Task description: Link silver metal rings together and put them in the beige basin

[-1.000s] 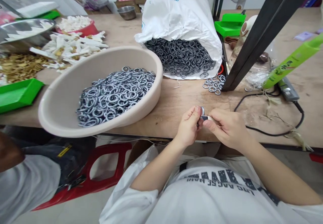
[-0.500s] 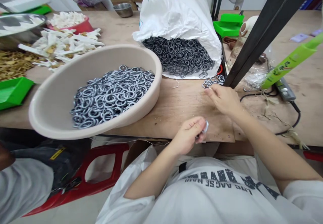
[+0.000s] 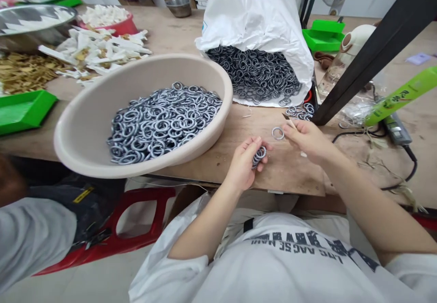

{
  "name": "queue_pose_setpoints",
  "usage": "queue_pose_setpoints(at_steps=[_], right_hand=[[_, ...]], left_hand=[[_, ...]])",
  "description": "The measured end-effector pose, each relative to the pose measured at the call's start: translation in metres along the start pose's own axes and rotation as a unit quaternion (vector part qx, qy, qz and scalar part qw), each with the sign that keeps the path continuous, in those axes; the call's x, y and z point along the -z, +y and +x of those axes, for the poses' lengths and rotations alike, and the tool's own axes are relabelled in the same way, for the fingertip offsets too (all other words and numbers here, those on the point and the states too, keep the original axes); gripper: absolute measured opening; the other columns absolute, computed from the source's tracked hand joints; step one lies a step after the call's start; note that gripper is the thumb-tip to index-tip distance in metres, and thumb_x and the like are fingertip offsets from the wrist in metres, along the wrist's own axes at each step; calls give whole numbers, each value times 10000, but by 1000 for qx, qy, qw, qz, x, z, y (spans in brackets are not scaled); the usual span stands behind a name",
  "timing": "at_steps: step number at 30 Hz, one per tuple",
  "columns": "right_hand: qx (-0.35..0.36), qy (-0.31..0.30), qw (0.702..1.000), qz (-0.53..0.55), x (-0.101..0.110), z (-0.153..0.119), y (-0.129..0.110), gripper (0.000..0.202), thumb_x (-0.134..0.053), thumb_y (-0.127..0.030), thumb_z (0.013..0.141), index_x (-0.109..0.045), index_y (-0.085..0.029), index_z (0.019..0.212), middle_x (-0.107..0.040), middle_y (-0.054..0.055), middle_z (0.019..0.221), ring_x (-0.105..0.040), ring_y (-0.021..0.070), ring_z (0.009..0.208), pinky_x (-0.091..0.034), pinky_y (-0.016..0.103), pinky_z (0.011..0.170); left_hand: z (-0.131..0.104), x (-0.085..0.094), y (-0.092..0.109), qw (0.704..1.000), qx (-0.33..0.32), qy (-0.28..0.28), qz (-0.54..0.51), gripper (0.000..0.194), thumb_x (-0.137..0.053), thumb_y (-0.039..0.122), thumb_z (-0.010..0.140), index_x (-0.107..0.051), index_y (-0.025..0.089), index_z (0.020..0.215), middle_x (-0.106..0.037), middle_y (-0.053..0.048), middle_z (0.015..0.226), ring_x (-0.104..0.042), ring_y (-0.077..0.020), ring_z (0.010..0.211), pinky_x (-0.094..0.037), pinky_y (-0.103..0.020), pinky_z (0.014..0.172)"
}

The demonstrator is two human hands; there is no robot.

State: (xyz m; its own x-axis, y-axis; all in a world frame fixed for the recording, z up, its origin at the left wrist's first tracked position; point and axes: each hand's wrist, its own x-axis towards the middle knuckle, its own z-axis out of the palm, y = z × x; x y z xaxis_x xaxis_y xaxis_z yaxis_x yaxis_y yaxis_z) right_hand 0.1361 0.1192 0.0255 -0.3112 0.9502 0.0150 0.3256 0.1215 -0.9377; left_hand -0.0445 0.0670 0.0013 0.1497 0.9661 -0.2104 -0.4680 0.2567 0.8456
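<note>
My left hand (image 3: 246, 163) is closed round several grey rings (image 3: 259, 155) near the table's front edge. To its right, my right hand (image 3: 309, 141) pinches a small tool with a pale handle (image 3: 292, 124) and a dark tip. A single ring (image 3: 277, 133) is just left of my right fingertips; whether it touches them is unclear. Behind my right hand lies a small pile of rings (image 3: 300, 111). A beige basin (image 3: 82, 112) full of grey rings stands to the left. More rings spill from the mouth of a white sack (image 3: 252, 25).
A dark metal post (image 3: 368, 53) rises beside my right hand. At the right are a green marker-like tube (image 3: 403, 96) and a cabled device (image 3: 398, 130). Green trays (image 3: 23, 112), white pieces (image 3: 102, 50) and a person's sleeve (image 3: 37, 234) are at the left.
My left hand has moved up and left, showing the rings it holds. My right hand has moved away from the small pile, and a single ring now shows beside its fingers. The view has shifted slightly.
</note>
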Motion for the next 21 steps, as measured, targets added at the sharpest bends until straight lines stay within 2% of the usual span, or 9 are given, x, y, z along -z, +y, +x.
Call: queue_pose_setpoints(at_steps=[1,3,5,7,11,14,16,21], right_hand=[[-9,-2,997,78,-8,-12,-6,401,-552,-581,919,-562,-203,787,-364,-68,534,-287,96,463,-247,253,473],[-18,15,984,178,-25,-32,-14,401,-596,-595,894,-541,-213,786,-380,-74,557,-267,84,449,-256,248,454],[-7,64,974,216,-39,-45,-15,383,-625,-578,887,-533,-216,801,-448,-59,622,-342,85,486,-315,239,476],[12,103,973,205,-45,-52,-11,354,-638,-552,891,-543,-216,834,-512,-38,704,-449,100,582,-389,236,554],[72,116,985,101,-29,-61,-2,323,-537,-531,963,-570,-216,903,-547,-17,775,-497,120,679,-395,256,635],[125,82,987,-59,-13,-69,-3,375,-431,-483,1021,-577,-205,815,-516,-16,689,-473,125,636,-334,278,612],[148,59,976,-145,-8,-73,-6,378,-453,-437,1020,-546,-202,738,-502,-17,656,-454,124,612,-300,287,601],[166,42,961,-216,-10,-81,-12,403,-453,-426,1013,-455,-209,674,-474,-15,643,-419,125,589,-262,291,580]], left_hand=[[0,-5,-3,1000,-8,-4,9,364,-680,514,834,-592,164,884,-651,-24,812,-518,-70,526,-286,-169,367],[-1,-15,-11,999,-28,-14,31,417,-638,582,851,-601,170,898,-598,1,751,-481,-64,524,-280,-172,385],[-3,-24,-19,996,-62,-15,54,430,-614,604,863,-591,174,851,-544,19,698,-457,-62,539,-300,-176,425],[-5,-29,-24,993,-92,-13,69,421,-608,577,882,-556,173,774,-507,27,663,-440,-62,553,-316,-182,466],[-8,-29,-24,993,-89,-43,61,437,-554,544,926,-493,176,700,-460,29,604,-395,-73,518,-270,-212,462],[-10,-29,-21,995,-73,-59,46,452,-537,550,930,-476,178,681,-448,26,583,-388,-81,509,-258,-224,461],[-11,-29,-21,995,-67,-58,46,461,-543,559,923,-474,178,672,-444,28,571,-382,-81,504,-271,-226,466],[-12,-29,-22,995,-41,-56,67,472,-558,596,900,-477,184,685,-453,32,559,-386,-84,499,-290,-227,473]])
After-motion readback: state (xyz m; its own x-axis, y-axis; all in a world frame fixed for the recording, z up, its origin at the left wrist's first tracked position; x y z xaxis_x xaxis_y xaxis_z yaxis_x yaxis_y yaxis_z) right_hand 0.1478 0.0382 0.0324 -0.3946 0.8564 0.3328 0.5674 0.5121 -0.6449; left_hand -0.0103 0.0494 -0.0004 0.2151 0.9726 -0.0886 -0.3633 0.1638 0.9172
